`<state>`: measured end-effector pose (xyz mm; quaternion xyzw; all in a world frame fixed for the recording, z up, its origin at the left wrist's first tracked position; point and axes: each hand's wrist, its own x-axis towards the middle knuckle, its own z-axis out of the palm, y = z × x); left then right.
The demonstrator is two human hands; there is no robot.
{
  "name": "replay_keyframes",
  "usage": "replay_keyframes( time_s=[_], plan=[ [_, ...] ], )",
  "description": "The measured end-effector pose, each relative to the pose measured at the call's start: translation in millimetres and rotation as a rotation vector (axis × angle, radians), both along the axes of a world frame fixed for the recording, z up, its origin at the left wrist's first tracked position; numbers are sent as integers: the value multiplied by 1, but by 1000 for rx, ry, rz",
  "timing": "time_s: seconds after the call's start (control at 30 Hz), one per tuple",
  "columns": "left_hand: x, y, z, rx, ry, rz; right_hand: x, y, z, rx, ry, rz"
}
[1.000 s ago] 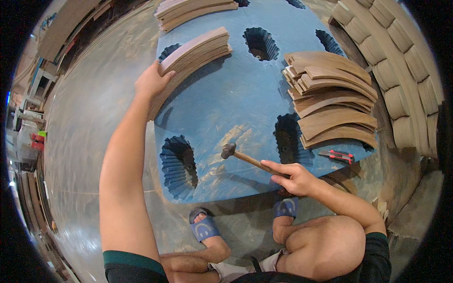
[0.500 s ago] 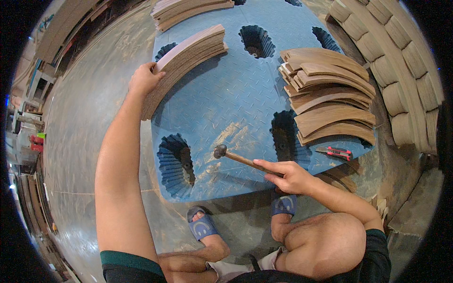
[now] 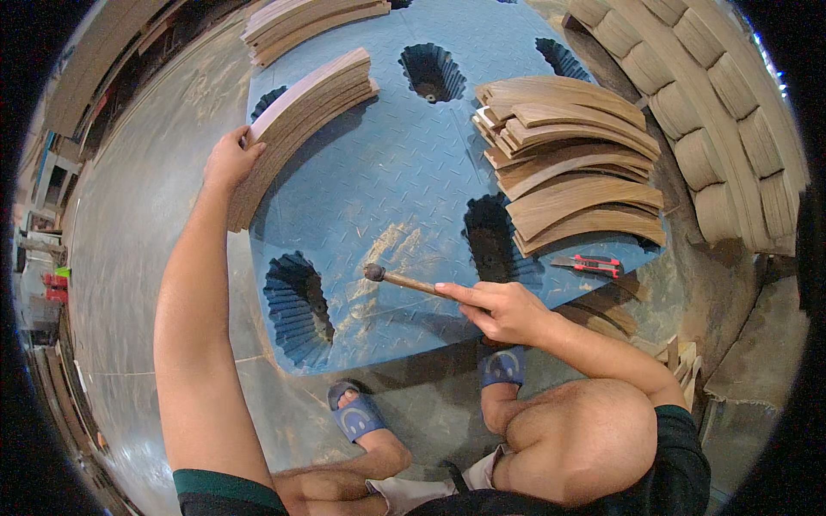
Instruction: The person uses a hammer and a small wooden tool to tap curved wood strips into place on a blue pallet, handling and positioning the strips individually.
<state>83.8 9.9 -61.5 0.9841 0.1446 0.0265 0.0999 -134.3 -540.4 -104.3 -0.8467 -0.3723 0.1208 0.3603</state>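
My left hand (image 3: pixel 231 161) is closed on the outer side of a stack of curved wooden slats (image 3: pixel 301 125), at the left edge of a blue plastic pallet (image 3: pixel 404 185). The thumb rests on top, and the other fingers are partly hidden. My right hand (image 3: pixel 508 311) grips the wooden handle of a small hammer (image 3: pixel 409 282), index finger stretched along it. Its dark head points left over the pallet's near part, above pale wood dust (image 3: pixel 389 249). To the right lies a looser pile of curved wooden slats (image 3: pixel 585 155).
A red and black utility knife (image 3: pixel 587 264) lies on the pallet's near right corner. Ribbed recesses, such as the near left one (image 3: pixel 298 299), break its surface. Another slat stack (image 3: pixel 314 27) is at the far left. Bundled curved wood (image 3: pixel 688 112) lines the right side.
The whole view has shifted, moving the scene leftward. The hammer handle has turned slightly flatter in my right hand. My left hand keeps its place on the stack.
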Motion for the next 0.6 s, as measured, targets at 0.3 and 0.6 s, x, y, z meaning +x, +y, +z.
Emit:
replay_keyframes(
  time_s=[0.3, 0.6],
  plan=[
    [-20, -139, -3, 250, -511, -537, 6, -12, -8, -217, -294, -2],
    [-98, -436, -37, -162, -283, -965, 0, -7, -27, -324, -315, 35]
  ],
)
